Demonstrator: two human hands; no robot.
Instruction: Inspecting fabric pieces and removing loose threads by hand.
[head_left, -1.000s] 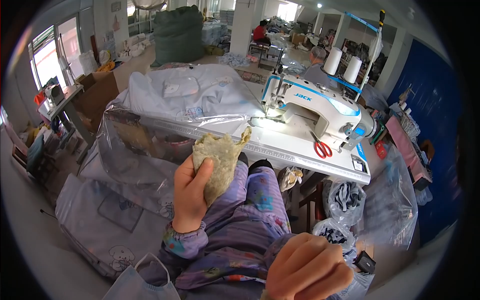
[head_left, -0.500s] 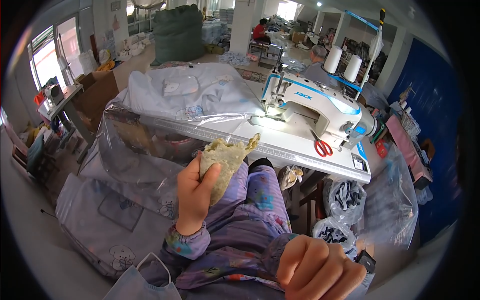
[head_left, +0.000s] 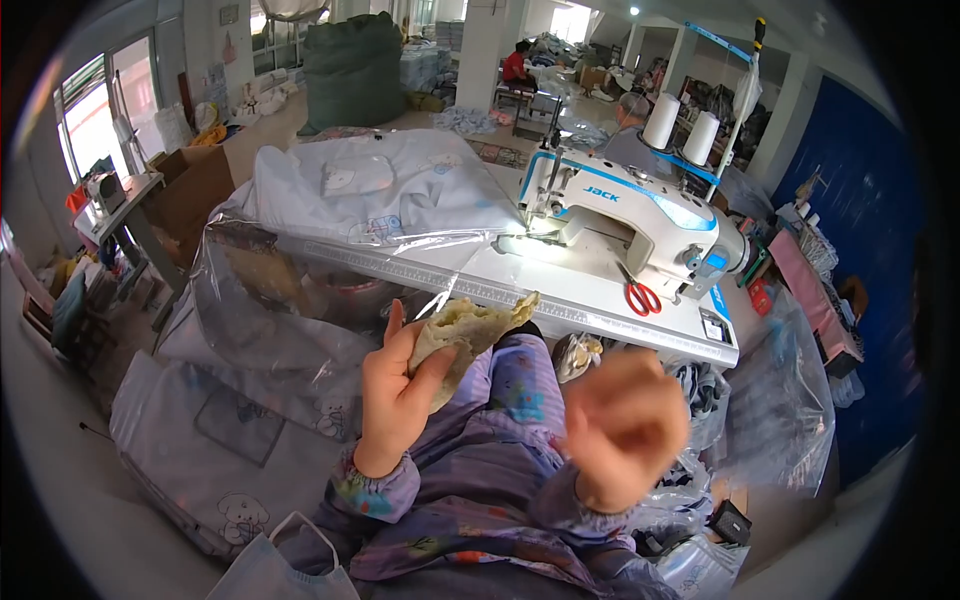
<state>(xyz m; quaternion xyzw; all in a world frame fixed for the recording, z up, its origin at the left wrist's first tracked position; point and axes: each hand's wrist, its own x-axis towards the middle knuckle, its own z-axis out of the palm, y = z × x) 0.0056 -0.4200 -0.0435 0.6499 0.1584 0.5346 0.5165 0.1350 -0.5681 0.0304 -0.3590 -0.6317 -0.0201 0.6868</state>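
Observation:
My left hand (head_left: 392, 405) is closed around a partly eaten flatbread wrap (head_left: 462, 335), pale greenish, with a ragged bitten edge at its top and a torn strip sticking out to the right. The thumb presses on its near side, and the index finger is lifted off it. My right hand (head_left: 628, 425) is in the air to the right of the wrap, apart from it. Motion smears its fingers, which look curled; whether anything is in them does not show. Both hands are above my lap, in front of the sewing table (head_left: 560, 316).
A white sewing machine (head_left: 630, 205) stands on the table, with red-handled scissors (head_left: 642, 294) beside it. Pale printed fabric (head_left: 390, 185) and clear plastic spread leftward. Clear bags of scraps (head_left: 700, 395) stand at right. A face mask (head_left: 275, 570) lies at the lower left. People sit farther back.
My right hand has risen from the lower right and moved left, closer to the wrap. My left hand has shifted slightly down and right with the wrap, its index finger now raised.

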